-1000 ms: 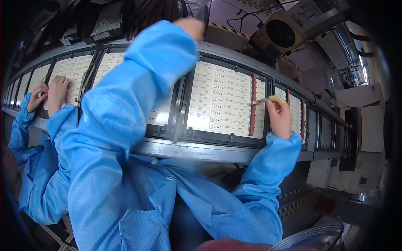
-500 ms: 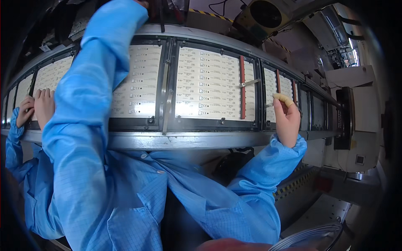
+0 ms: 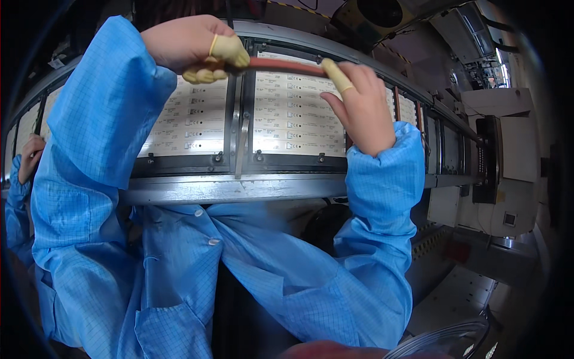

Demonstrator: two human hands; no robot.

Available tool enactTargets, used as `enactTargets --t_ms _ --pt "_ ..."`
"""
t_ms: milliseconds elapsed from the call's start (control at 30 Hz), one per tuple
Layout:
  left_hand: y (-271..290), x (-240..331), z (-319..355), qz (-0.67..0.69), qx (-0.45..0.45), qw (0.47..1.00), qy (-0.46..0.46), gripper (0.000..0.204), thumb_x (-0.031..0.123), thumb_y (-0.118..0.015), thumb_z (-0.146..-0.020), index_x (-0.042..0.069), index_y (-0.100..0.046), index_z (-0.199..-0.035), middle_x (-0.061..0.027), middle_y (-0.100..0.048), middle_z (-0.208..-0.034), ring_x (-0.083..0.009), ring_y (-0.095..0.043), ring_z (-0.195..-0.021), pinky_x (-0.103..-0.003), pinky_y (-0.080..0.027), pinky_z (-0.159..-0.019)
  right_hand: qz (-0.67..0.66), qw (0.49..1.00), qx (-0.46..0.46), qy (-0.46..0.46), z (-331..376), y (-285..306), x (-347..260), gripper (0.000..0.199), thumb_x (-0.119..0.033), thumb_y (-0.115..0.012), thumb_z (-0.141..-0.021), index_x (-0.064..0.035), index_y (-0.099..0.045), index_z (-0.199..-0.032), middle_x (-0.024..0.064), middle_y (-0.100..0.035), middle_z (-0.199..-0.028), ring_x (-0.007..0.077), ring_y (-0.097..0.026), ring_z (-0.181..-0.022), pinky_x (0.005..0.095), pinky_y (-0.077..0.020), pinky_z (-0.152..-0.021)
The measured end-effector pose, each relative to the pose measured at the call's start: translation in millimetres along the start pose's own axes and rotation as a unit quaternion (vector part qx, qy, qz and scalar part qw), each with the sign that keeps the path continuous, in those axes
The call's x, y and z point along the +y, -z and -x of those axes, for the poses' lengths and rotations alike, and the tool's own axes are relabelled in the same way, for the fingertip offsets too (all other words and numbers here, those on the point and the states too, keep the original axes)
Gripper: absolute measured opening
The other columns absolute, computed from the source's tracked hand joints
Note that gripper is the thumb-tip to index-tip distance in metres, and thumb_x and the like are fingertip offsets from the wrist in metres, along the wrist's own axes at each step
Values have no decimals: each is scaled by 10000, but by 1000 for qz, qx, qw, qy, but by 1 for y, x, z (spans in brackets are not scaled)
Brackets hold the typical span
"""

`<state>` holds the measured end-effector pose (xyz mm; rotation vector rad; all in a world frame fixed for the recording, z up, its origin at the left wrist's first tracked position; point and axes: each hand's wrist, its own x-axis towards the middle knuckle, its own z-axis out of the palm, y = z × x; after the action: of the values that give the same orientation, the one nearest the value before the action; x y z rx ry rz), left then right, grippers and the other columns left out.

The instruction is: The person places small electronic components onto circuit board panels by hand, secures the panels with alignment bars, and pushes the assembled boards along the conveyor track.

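Observation:
My left hand (image 3: 194,45), with yellow finger cots on several fingers, is closed round one end of a reddish-brown strip (image 3: 284,64). The strip stretches rightward, slightly blurred, above the far part of a white printed panel (image 3: 299,119) in a black frame. At the strip's other end is my right hand (image 3: 368,105). Its index finger, in a yellow cot, reaches the strip's tip, while the thumb stands apart below. A second white printed panel (image 3: 185,122) lies under and beside my left forearm. Blue sleeves cover both my arms.
A metal rail (image 3: 239,190) runs along the near side of the framed panels. Another red strip (image 3: 397,103) lies on a panel farther right. At the far left is another person's hand (image 3: 31,157). A dark round-faced device (image 3: 378,18) stands beyond the line.
My left hand has come back from the far side and now holds the reddish-brown strip. My right hand has moved left and away from me to its end.

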<state>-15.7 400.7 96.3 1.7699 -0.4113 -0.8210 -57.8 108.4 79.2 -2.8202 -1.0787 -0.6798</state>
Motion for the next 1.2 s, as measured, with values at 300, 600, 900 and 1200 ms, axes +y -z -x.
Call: enactTargets --t_ms 300,600,900,1200 --pt "12 -3 -11 -62 -80 995 0 176 163 -604 -818 -6 -623 -770 -49 -564 -550 -75 -511 -422 -174 -388 -373 -273 948 -152 -59 18 12 -29 286 -61 -658 -766 -33 -552 -1030 93 -564 -781 215 -555 -694 313 -471 -631" --pt "9 -12 -38 -114 -47 992 -20 300 308 -649 -816 10 -639 -791 -42 -573 -583 -88 -505 -443 -213 -384 -386 -353 915 -107 -163 47 3 -62 549 25 -622 -738 -48 -473 -1262 12 -489 -651 89 -464 -562 230 -411 -526" --pt "-85 -42 -1 -521 -105 833 -154 170 169 -624 -720 19 -655 -793 -143 -627 -732 -297 -641 -731 -403 -526 -636 -256 903 -54 -341 42 -69 -63 499 -29 -602 -766 -63 -505 -1254 7 -482 -580 69 -470 -511 238 -410 -493" --pt "-125 -69 14 -575 -103 792 -179 117 106 -585 -760 67 -648 -851 -70 -608 -801 -213 -638 -782 -328 -542 -632 -242 898 -66 -362 29 -83 -64 484 -33 -595 -767 -36 -514 -1244 16 -484 -581 92 -476 -508 252 -430 -503"
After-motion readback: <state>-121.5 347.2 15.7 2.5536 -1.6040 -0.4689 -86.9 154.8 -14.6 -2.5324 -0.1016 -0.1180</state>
